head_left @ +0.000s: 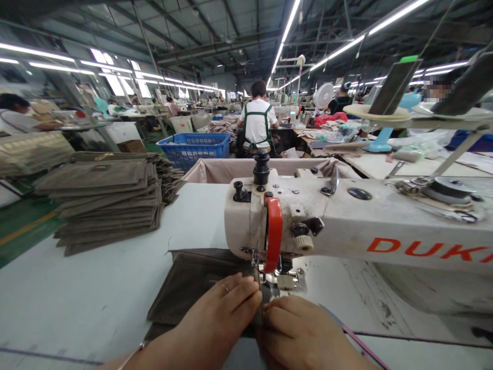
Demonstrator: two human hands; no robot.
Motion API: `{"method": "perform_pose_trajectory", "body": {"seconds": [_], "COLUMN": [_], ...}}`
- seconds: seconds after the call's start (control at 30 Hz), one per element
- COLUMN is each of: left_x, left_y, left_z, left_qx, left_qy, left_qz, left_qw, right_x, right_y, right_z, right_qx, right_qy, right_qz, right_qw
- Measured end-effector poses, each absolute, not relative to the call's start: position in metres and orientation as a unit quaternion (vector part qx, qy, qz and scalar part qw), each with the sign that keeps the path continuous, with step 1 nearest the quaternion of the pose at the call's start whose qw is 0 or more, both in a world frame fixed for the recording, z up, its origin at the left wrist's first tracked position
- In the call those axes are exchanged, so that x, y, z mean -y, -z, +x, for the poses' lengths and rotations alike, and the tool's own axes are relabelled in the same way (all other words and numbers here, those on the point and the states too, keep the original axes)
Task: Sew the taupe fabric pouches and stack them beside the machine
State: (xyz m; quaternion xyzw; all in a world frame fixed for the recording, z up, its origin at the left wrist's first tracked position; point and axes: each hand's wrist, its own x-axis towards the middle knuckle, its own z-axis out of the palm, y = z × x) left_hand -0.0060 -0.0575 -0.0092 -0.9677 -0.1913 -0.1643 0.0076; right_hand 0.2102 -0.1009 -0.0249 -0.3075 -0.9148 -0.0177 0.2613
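A dark grey-brown fabric panel (185,288) with a small label lies on the pale sewing table, its right edge under the needle area of the sewing machine (246,221). My left hand (227,308), with a ring on one finger, presses on the panel near that edge, fingers held together. Just to the right, my right hand (296,329) has its fingers curled and pinched at the near end of the same edge; the fingertips are partly hidden. An orange guard (273,236) hangs in front of the needle, just beyond both hands.
A tall stack of similar fabric pieces (111,200) stands at the table's left. Purple-handled scissors or a similar tool (362,344) lies right of my right hand. Behind the machine are a cloth-lined bin (239,167), a blue basket (196,146) and a seated person (259,121).
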Motion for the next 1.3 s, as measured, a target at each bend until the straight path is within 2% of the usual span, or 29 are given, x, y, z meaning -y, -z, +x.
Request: {"method": "perform_pose_trajectory", "body": {"seconds": [0.17, 0.4, 0.67, 0.87, 1.3], "left_x": [0.057, 0.043, 0.046, 0.050, 0.050], "left_y": [0.012, 0.004, -0.002, -0.004, -0.002], "left_z": [-0.004, -0.001, -0.005, -0.007, -0.006], "left_qx": [0.200, 0.207, 0.210, 0.208, 0.219], "left_qy": [0.114, 0.135, 0.166, 0.190, 0.262], "left_qz": [-0.973, -0.969, -0.963, -0.958, -0.939], "left_qw": [-0.007, -0.023, -0.028, -0.055, -0.028], "right_x": [0.100, 0.098, 0.103, 0.102, 0.102], "right_y": [0.025, 0.028, -0.010, -0.007, -0.011], "right_z": [0.210, 0.206, 0.222, 0.225, 0.219], "right_qx": [0.913, 0.909, 0.878, 0.869, 0.869], "right_qy": [-0.007, -0.038, -0.150, -0.148, -0.157], "right_qz": [-0.308, -0.320, -0.367, -0.405, -0.414], "right_qw": [0.269, 0.265, 0.268, 0.244, 0.221]}}
